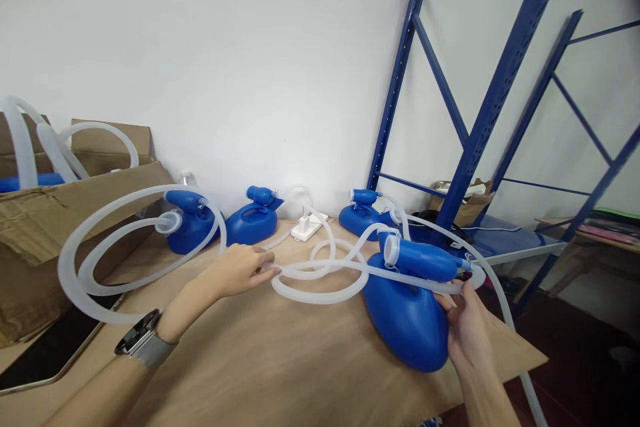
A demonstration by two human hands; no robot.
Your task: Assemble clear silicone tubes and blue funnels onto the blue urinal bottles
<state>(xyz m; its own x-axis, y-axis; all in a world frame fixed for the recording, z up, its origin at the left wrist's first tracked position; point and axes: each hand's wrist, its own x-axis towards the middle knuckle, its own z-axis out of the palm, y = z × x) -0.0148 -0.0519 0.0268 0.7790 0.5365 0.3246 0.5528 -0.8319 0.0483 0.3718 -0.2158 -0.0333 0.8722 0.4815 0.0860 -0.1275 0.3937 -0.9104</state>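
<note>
A blue urinal bottle (407, 327) stands tilted at the table's right side, its blue neck (425, 260) on top with a white cap. A translucent hose (320, 296) runs from its tip and lies in loops to the left. My right hand (467, 327) is beside the bottle, thumb and fingers closed around the hose near the tip; the palm is close to the bottle's side. At the left end of the loops, my left hand (247, 270) pinches the hose between thumb and fingers. A watch is on my left wrist.
More blue bottles with hoses stand behind: one at left (193, 230), one at centre (253, 223), one at right (360, 219). A white power strip (309, 227) lies by the wall. At left are a cardboard box (65, 213) and a phone (55, 347). Blue shelving (485, 107) rises at right.
</note>
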